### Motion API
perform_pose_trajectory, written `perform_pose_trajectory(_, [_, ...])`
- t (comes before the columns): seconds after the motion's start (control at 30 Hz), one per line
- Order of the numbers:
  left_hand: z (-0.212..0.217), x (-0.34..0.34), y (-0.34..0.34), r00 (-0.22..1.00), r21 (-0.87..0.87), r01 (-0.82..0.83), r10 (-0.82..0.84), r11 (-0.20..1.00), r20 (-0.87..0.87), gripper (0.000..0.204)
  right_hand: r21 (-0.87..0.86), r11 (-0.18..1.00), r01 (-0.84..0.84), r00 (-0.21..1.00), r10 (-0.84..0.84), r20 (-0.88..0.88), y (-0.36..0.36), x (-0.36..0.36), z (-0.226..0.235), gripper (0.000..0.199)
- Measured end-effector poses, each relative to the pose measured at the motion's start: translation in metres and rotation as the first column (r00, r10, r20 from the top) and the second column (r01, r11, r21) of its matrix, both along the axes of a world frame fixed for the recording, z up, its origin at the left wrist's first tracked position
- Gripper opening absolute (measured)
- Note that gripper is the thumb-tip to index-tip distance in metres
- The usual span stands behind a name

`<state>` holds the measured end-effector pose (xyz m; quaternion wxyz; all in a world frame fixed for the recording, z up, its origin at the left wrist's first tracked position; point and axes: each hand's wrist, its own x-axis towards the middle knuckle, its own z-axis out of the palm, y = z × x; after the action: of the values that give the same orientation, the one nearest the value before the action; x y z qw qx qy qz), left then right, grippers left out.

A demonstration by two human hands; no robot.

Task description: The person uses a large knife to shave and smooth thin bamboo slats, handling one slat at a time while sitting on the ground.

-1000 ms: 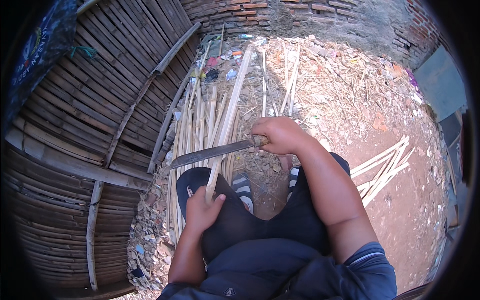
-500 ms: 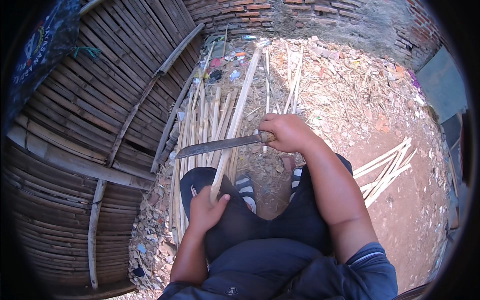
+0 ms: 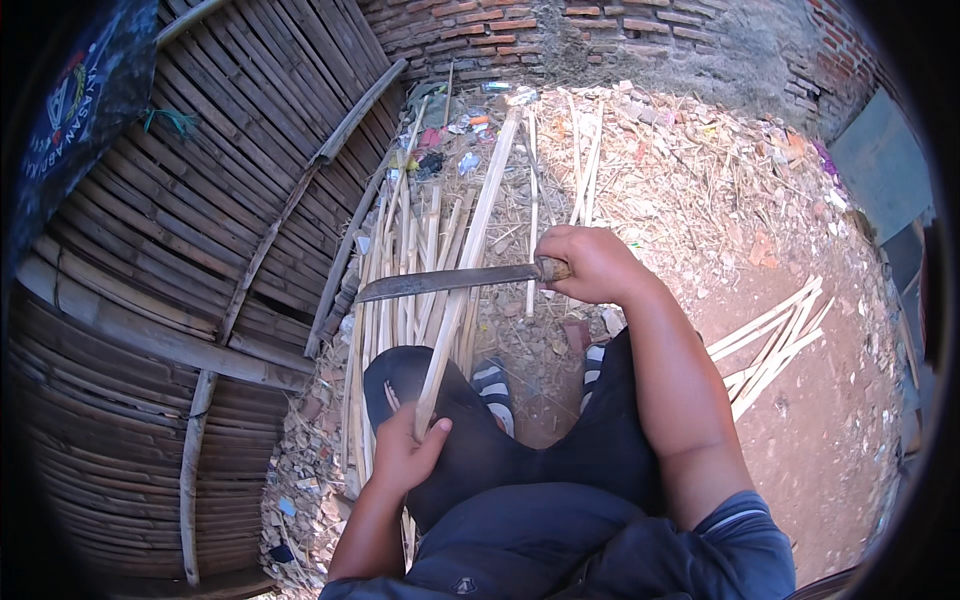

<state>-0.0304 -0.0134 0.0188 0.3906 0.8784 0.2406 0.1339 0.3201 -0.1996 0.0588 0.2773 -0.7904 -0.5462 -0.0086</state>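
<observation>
A long pale bamboo strip [image 3: 487,212] slants away from my lap toward the far wall. Its near end is gripped in my left hand [image 3: 407,447], beside my left knee. My right hand [image 3: 592,264] is closed round the wooden handle of a machete [image 3: 445,282]. The dark blade points left and lies across the strip, a little beyond my knees. Whether its edge is cutting into the strip cannot be made out.
Several more bamboo strips [image 3: 402,240] lie on the ground at the left, along a slatted bamboo wall [image 3: 200,230]. A smaller pile of split strips [image 3: 775,335] rests at the right. Shavings and rubble cover the ground up to a brick wall [image 3: 480,35].
The machete and my right hand have shifted slightly right and toward the far side. My left hand, still on the strip's near end, has moved slightly toward me.
</observation>
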Motion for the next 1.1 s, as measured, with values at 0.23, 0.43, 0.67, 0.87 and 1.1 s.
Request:
perform_pose_trajectory(0.23, [-0.010,-0.084,0.010,0.994,0.085,-0.040,0.049,0.996,-0.099,0.033,0.102,0.918,0.384,0.923,-0.379,-0.060,-0.012,0.023,0.001,0.035])
perform_pose_trajectory(0.43, [-0.026,-0.116,0.011,0.993,0.178,-0.072,0.087,0.981,-0.075,0.031,-0.052,0.997,-0.056,0.997,0.058,0.042,0.008,-0.008,0.002,0.033])
perform_pose_trajectory(0.67, [-0.035,-0.138,0.014,0.989,0.275,-0.104,0.129,0.956,-0.073,0.024,0.055,0.955,0.292,0.955,-0.287,-0.077,-0.002,0.019,-0.001,0.037])
perform_pose_trajectory(0.87, [-0.034,-0.119,0.011,0.994,0.137,-0.093,0.101,0.986,-0.051,0.030,0.108,0.991,-0.077,0.996,0.073,0.045,0.011,-0.005,-0.012,0.037])
perform_pose_trajectory(1.1, [-0.013,-0.066,0.003,1.000,-0.068,0.002,-0.003,0.998,-0.019,0.035,0.217,0.966,0.140,0.990,-0.136,-0.032,0.001,0.010,0.000,0.033])
